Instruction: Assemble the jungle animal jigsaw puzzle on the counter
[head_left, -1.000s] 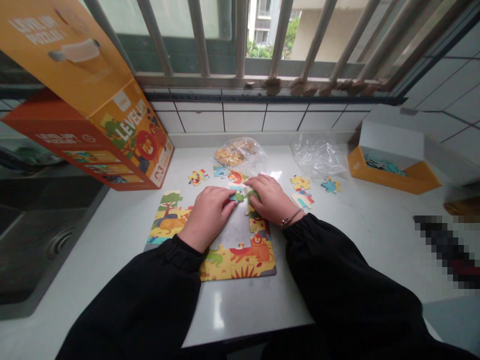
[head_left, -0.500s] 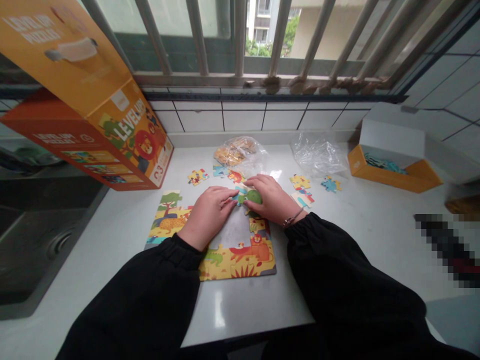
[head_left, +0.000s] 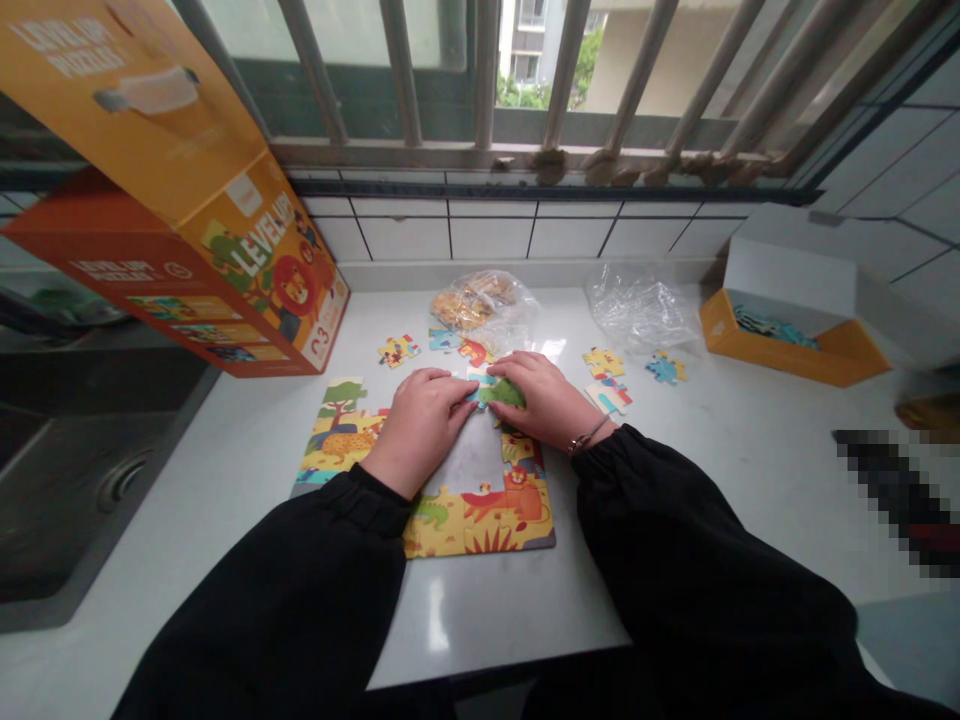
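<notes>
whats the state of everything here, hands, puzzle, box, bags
left hand, fingertips against pieces at the puzzle's gap
right hand, fingers pressing on a green puzzle piece
jigsaw puzzle, part assembled, grey gap in the middle
orange box tray, open, pieces inside
plastic bag, holds yellow-orange pieces
clear plastic bag, crumpled, nothing visible inside
loose puzzle pieces, lying apart from the puzzle
</notes>
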